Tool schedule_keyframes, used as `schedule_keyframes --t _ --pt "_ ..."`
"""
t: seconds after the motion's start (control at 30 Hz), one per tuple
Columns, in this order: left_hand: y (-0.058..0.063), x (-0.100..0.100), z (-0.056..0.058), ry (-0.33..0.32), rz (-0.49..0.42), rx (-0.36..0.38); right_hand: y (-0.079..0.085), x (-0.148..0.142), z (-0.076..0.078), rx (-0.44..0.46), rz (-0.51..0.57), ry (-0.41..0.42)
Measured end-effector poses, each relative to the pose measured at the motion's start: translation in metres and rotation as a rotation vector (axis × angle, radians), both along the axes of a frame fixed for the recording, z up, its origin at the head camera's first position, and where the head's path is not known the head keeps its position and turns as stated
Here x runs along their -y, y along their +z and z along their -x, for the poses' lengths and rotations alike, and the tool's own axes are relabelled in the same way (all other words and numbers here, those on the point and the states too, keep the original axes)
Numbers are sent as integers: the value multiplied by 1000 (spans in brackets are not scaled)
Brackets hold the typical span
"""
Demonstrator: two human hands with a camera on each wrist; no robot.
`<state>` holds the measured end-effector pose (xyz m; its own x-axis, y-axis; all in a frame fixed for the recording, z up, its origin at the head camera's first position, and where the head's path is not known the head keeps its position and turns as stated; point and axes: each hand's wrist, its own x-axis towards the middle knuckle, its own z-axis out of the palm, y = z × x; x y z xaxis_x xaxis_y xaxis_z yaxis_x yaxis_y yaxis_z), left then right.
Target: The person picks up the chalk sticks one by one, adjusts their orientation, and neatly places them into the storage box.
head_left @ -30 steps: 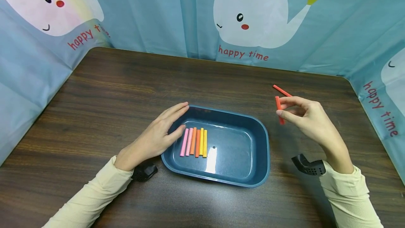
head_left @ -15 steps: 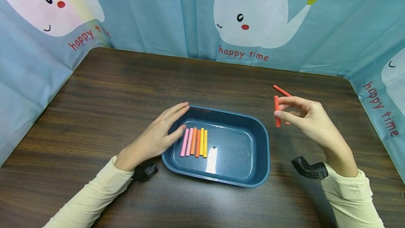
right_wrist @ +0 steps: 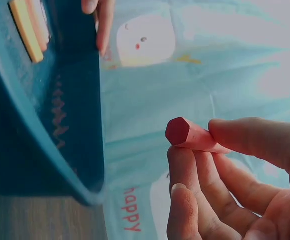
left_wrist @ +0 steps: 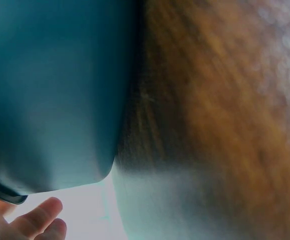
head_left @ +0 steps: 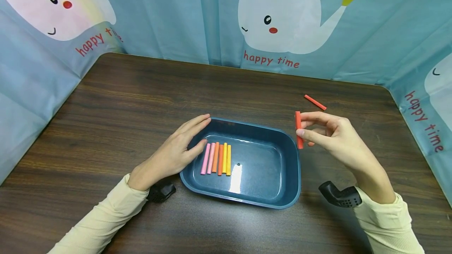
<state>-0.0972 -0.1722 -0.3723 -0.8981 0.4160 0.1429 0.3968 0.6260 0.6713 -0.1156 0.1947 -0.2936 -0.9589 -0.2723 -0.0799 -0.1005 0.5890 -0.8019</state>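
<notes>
My right hand [head_left: 332, 138] pinches a red chalk stick [head_left: 299, 130] between thumb and fingers, just past the right rim of a blue plastic tray [head_left: 297, 167]. In the right wrist view the stick [right_wrist: 190, 135] shows a six-sided end, pointing toward the tray. My left hand [head_left: 173, 150] rests on the tray's left rim, its fingers fairly straight and the thumb over the inside. Inside the tray, a side-by-side row holds pink chalk [head_left: 205, 159], orange chalk [head_left: 220, 160] and yellow chalk [head_left: 228, 160]. Another red chalk stick [head_left: 315, 102] lies on the table behind my right hand.
The dark wooden table [head_left: 141, 89] extends around the tray. Behind it hangs a light blue curtain [head_left: 176, 19] with printed whales. Black wrist devices sit on both wrists, such as the right wrist device [head_left: 339, 196]. The tray's right half shows its bare floor.
My right hand has moved left toward the tray with the red chalk, which now stands more upright. The other red stick has come fully into sight. My left hand stays put.
</notes>
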Motion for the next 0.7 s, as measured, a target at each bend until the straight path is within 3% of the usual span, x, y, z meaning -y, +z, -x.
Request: schedule_keyframes --t 0.27,0.53,0.7 --pt "0 0 0 0 2 14 1 10 -5 29 43 26" --pt "0 0 0 3 3 16 0 22 -12 44 151 120" --pt "0 0 0 3 4 18 -1 28 -14 58 169 137"
